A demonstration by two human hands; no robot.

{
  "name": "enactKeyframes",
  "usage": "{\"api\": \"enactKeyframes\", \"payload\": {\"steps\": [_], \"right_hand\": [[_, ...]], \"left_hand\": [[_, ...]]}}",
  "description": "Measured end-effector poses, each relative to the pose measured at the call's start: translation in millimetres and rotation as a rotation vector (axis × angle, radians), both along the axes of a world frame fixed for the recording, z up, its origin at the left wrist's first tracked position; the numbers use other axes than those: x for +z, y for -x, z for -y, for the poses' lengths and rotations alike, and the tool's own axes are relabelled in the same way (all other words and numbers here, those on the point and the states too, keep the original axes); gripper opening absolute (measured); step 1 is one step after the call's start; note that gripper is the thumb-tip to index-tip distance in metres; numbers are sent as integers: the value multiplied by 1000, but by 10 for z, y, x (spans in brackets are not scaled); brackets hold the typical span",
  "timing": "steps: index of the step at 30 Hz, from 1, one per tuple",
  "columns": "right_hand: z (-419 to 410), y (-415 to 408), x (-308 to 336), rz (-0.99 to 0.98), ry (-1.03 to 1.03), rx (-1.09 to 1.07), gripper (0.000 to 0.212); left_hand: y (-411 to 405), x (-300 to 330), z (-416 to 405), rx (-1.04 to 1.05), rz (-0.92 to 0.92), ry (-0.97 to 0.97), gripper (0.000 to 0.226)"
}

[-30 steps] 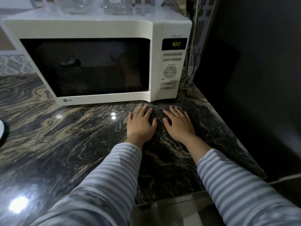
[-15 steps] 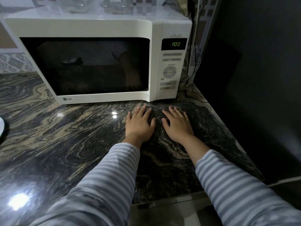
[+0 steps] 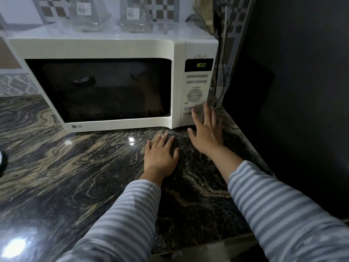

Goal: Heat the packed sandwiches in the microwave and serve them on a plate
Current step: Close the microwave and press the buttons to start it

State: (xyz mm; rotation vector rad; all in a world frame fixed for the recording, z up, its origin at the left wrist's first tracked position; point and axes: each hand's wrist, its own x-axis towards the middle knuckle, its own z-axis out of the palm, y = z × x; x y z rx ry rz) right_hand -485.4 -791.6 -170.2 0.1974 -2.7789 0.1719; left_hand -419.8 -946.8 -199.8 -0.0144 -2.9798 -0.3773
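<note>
A white microwave (image 3: 113, 48) stands at the back of the dark marble counter (image 3: 66, 167), its door closed and its window dark. Its green display (image 3: 201, 65) reads 1:00. My left hand (image 3: 160, 154) lies flat on the counter just in front of the microwave's right corner, fingers straight. My right hand (image 3: 205, 131) is raised off the counter, fingers spread and straight, with the fingertips at the lowest buttons of the control panel (image 3: 195, 95). Whether a fingertip touches a button I cannot tell. No sandwiches or plate can be made out; the inside of the microwave is hidden.
Two clear glass jars (image 3: 88, 14) stand on top of the microwave. Cables (image 3: 222, 53) hang behind its right side, next to a dark wall (image 3: 292, 91). A dark-and-white object (image 3: 2, 157) pokes in at the left edge. The counter's front edge runs near my sleeves.
My right hand has lifted off the counter and moved forward and up to the lower control panel. My left hand stays flat in the same spot. The display still reads 1:00.
</note>
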Motion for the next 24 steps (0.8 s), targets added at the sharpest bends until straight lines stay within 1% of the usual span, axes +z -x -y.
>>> {"api": "enactKeyframes", "payload": {"steps": [9,16,19,21,24], "right_hand": [[73,-19,-8,-45,-49,-48,72],[43,-35,67,40,-53,-38,79],[12,-66,110,76,-40,-9,78],[3,-98,155,69,-41,0,77],[-18,-112,322,25,-37,27,77]], "left_hand": [[16,-14,5,4,-18,-23,58],[9,8,-7,4,-6,-24,58],[-1,58,-1,-5,7,-83,63],[-1,126,5,6,-29,-165,69],[51,326,13,12,-210,-245,79]]}}
